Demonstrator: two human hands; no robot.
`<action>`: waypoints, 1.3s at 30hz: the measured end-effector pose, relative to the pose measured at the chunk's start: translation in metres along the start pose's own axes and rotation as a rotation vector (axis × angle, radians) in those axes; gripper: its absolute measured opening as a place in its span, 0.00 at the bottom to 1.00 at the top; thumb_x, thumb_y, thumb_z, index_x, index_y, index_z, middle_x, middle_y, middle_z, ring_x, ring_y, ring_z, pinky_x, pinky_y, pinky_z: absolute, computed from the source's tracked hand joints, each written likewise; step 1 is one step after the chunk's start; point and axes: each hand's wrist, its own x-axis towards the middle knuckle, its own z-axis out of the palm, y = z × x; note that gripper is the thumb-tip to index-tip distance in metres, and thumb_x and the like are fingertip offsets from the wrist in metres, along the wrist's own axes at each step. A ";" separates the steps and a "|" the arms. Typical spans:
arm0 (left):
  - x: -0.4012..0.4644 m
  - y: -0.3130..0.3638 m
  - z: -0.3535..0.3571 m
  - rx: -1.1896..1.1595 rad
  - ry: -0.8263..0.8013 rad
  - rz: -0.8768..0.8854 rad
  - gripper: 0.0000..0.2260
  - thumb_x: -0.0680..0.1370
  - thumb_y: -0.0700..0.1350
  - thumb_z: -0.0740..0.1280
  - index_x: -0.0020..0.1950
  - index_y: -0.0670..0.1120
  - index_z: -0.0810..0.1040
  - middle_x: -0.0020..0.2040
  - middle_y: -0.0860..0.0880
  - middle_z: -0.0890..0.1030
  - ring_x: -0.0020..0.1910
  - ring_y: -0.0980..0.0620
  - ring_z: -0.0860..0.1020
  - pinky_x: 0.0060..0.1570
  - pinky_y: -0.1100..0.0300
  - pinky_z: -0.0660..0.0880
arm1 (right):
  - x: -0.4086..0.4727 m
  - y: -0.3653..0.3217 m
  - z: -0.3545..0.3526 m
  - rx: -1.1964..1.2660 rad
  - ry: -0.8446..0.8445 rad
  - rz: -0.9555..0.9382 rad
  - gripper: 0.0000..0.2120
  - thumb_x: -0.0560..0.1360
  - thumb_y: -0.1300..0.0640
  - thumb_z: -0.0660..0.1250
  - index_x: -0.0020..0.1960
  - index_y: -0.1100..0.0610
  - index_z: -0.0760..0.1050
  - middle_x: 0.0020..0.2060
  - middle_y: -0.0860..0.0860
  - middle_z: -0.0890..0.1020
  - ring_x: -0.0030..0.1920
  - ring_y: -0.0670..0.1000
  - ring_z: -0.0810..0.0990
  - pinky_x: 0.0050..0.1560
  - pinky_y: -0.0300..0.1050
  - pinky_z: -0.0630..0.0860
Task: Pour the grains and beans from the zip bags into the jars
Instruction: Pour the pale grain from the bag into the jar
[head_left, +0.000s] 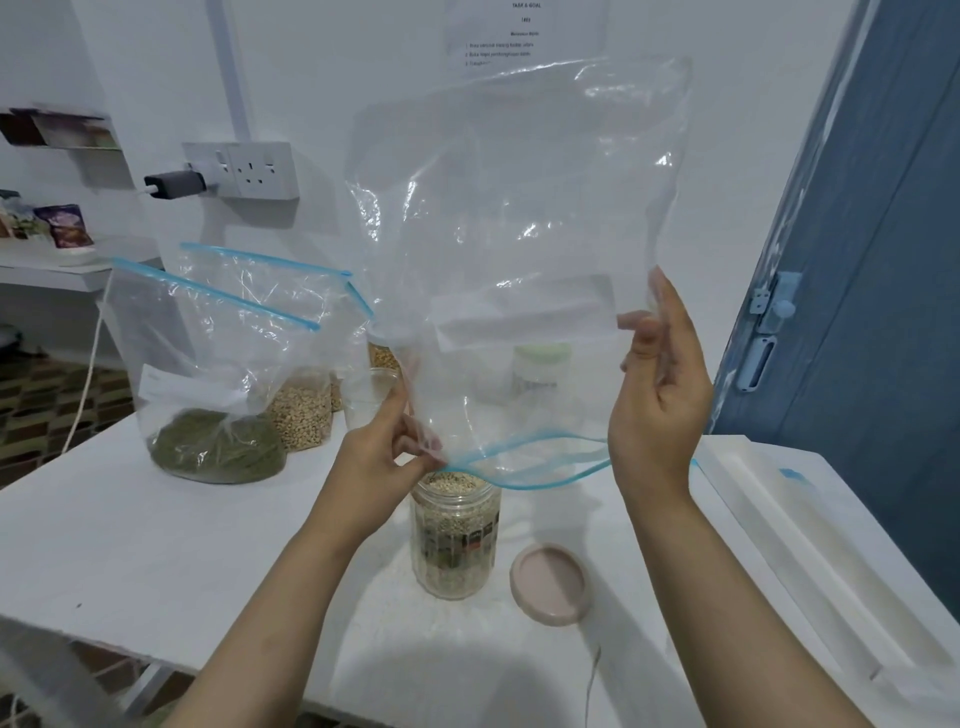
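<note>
hands hold an upturned, empty zip bag (519, 234) mouth-down just above the full grain jar (454, 535) on the white table (156, 545). left hand (382, 457) pinches the blue zip edge; right hand (657, 395) pinches the bag's side, other fingers straight. pink lid (550, 584) lies beside the jar.

Upturned zip bag (519, 249) held above jar (455, 540), mouth down, just over jar's open top. Left hand (387, 457) at bag's mouth on left side, right hand (657, 410) on bag's right edge. Jar stands on table (156, 561), near centre front. Lid (550, 584) lies on table just right of jar. Left and behind: bag of green beans (218, 415) on table, grain bag (304, 384) behind it to the right. Wall socket (254, 169) on wall behind bags.
</note>
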 end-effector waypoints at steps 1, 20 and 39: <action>0.000 0.001 0.000 -0.022 0.002 -0.007 0.46 0.72 0.30 0.73 0.75 0.69 0.56 0.40 0.50 0.80 0.40 0.57 0.81 0.48 0.69 0.75 | 0.000 0.000 0.000 -0.004 -0.002 -0.001 0.16 0.85 0.56 0.58 0.70 0.44 0.70 0.48 0.44 0.81 0.52 0.45 0.78 0.59 0.64 0.74; -0.005 -0.003 -0.001 -0.004 -0.051 -0.042 0.36 0.78 0.36 0.68 0.76 0.65 0.57 0.50 0.60 0.84 0.54 0.61 0.81 0.53 0.74 0.73 | -0.001 0.006 0.005 0.052 0.011 -0.026 0.17 0.85 0.59 0.59 0.69 0.43 0.71 0.45 0.41 0.80 0.50 0.42 0.77 0.62 0.62 0.73; -0.001 -0.001 -0.001 -0.085 -0.004 -0.061 0.36 0.76 0.33 0.70 0.70 0.68 0.63 0.45 0.54 0.86 0.52 0.57 0.82 0.61 0.63 0.74 | 0.002 0.006 0.001 0.117 -0.015 -0.066 0.18 0.85 0.61 0.59 0.69 0.44 0.69 0.44 0.45 0.79 0.52 0.40 0.77 0.65 0.32 0.66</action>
